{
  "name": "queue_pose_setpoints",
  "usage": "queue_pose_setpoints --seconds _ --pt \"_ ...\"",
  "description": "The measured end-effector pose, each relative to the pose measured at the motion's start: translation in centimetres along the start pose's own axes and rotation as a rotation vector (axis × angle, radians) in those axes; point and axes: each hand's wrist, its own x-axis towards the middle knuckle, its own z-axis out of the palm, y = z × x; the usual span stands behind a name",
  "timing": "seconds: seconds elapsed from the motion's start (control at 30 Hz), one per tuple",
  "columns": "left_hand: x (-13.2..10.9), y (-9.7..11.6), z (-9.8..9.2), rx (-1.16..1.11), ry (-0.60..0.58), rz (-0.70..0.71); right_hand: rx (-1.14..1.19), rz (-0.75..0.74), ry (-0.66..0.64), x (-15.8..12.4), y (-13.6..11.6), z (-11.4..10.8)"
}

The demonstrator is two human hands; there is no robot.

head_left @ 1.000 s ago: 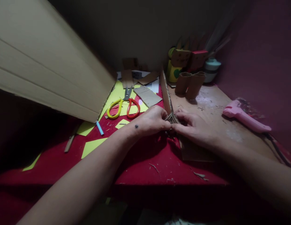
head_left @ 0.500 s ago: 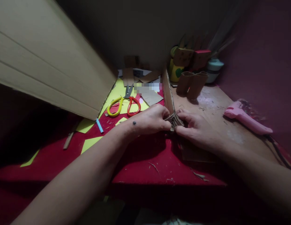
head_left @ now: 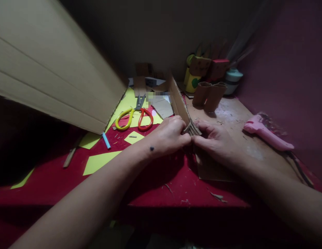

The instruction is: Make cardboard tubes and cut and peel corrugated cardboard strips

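Note:
A long cardboard strip [head_left: 180,103] stands on edge, running away from me, its near end frayed into layers. My left hand [head_left: 173,133] pinches that end from the left, fingers curled. From the other side my right hand [head_left: 212,136] grips it between thumb and fingers. Both thumbs nearly meet at the frayed end. Beneath my right hand lies a flat cardboard piece [head_left: 210,169]. Scissors [head_left: 138,109] with one yellow and one red handle rest beyond my left hand, blades pointing away.
A large cardboard panel [head_left: 54,65] leans in at left. Cardboard tubes [head_left: 210,97] stand at the back right, before decorated cardboard figures [head_left: 199,69]. A pink glue gun [head_left: 268,133] lies at right. Yellow paper [head_left: 101,162] and a blue stick [head_left: 106,141] lie on the red cloth [head_left: 161,190].
The far end of the cardboard strip has swung to the left. Both hands keep their grip at its near end. The view has shifted slightly.

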Motion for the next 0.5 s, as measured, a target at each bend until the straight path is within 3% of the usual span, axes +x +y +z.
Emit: queue_pose_setpoints --seconds 0.2,0.5 --pt "0.15 -0.62 -0.20 -0.230 -0.137 -0.133 -0.033 0.002 0.007 -0.05 -0.16 0.06" --pt "0.18 -0.77 -0.30 -0.215 -0.086 -0.107 -0.035 -0.009 0.016 -0.06 -0.03 0.08"
